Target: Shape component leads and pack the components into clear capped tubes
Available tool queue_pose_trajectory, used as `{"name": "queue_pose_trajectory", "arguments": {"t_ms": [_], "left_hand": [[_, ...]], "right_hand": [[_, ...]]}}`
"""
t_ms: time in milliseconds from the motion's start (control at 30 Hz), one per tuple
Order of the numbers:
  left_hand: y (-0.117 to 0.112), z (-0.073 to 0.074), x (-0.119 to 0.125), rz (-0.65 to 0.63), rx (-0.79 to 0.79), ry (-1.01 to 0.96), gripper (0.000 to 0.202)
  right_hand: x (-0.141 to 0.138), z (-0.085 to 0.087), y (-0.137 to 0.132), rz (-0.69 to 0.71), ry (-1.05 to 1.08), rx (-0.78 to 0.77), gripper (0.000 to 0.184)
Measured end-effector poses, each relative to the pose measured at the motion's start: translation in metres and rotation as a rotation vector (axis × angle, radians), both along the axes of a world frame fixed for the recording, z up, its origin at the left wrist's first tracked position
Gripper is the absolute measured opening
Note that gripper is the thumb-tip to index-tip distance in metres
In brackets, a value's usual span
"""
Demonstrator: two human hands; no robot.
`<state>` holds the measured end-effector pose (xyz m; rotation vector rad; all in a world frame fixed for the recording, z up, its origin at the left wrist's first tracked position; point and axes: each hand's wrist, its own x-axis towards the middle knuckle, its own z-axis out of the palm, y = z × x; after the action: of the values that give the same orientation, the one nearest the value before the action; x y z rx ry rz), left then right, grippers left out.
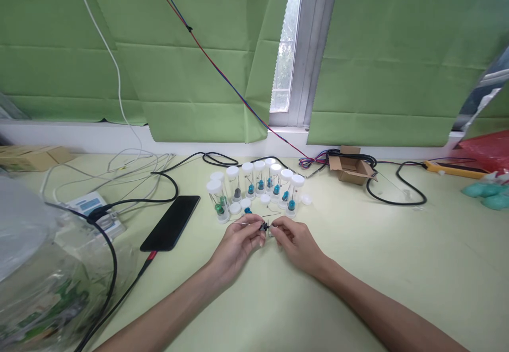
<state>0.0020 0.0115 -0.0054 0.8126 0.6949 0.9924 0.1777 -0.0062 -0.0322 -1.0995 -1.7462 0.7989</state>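
My left hand (238,242) pinches a small black part (264,226) between thumb and fingers; a thin metal wire sticks out to its left. Right beside it, my right hand (295,242) has thumb and forefinger closed at the part's right side, where a tiny shiny piece shows; what exactly those fingertips grip is too small to make out. Just beyond the hands, several clear tubes with white caps (297,180) stand in an arc, holding blue, green or dark pieces with bent wires. A loose blue piece (247,210) and loose white caps (235,209) lie before them.
A black phone (170,223) with a cable lies to the left, near a white box (95,214) and tangled cables. Plastic bags (32,288) crowd the left edge. An open cardboard box (350,169) and a black cable loop (397,202) are at the back right.
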Motion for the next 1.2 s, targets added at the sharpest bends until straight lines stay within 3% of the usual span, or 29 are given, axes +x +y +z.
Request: {"name": "queue_pose_trajectory", "arguments": {"t_ms": [533, 600, 733, 900, 1200], "left_hand": [[-0.0015, 0.001, 0.0008, -0.017, 0.01, -0.009, 0.014], [-0.0007, 0.0014, 0.0015, -0.006, 0.011, -0.012, 0.014], [0.0011, 0.0011, 0.0019, 0.023, 0.002, -0.015, 0.014], [0.0006, -0.0002, 0.0002, 0.015, 0.002, -0.021, 0.013], [0.0, 0.0011, 0.0, -0.01, 0.002, -0.012, 0.014]], "right_hand": [[-0.0018, 0.0026, 0.0019, -0.029, -0.046, 0.028, 0.041], [-0.0015, 0.0024, 0.0021, -0.033, -0.031, 0.019, 0.039], [-0.0007, 0.0016, 0.0014, -0.015, 0.028, 0.017, 0.016], [-0.0001, 0.0019, -0.0005, 0.045, 0.055, 0.028, 0.018], [0.0001, 0.0005, 0.0007, 0.027, 0.031, 0.03, 0.013]]}}
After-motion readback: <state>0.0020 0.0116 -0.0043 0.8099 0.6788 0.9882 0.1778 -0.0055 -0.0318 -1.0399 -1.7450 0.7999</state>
